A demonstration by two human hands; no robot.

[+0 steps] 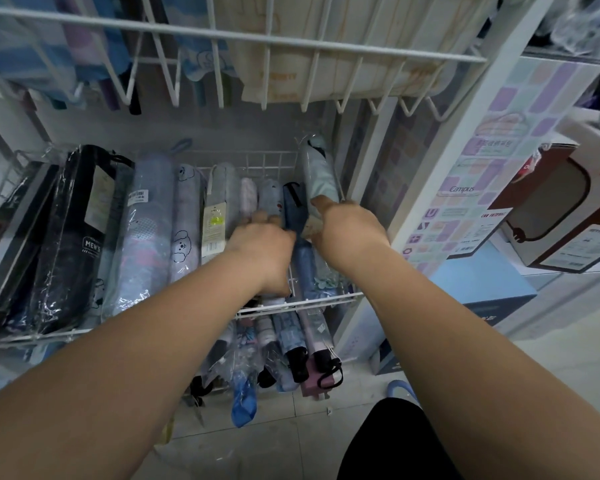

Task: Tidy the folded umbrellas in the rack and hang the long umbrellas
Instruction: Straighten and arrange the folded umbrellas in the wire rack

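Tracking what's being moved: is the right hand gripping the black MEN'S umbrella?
No, the right hand grips the pale mint umbrella at the right; the black MEN'S umbrella lies far left.

rack (302,301) – white coated wire | umbrella sleeves (146,237) – glossy clear plastic | floor (291,445) – smooth, perhaps tile

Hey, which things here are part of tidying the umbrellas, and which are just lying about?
Part of the job: wire rack, pale green umbrella gripped by the right hand, dark blue umbrella beside the left hand, row of wrapped umbrellas, black boxed umbrellas.
Lying about: brown and white box, notebook poster, cream bags in the upper basket.
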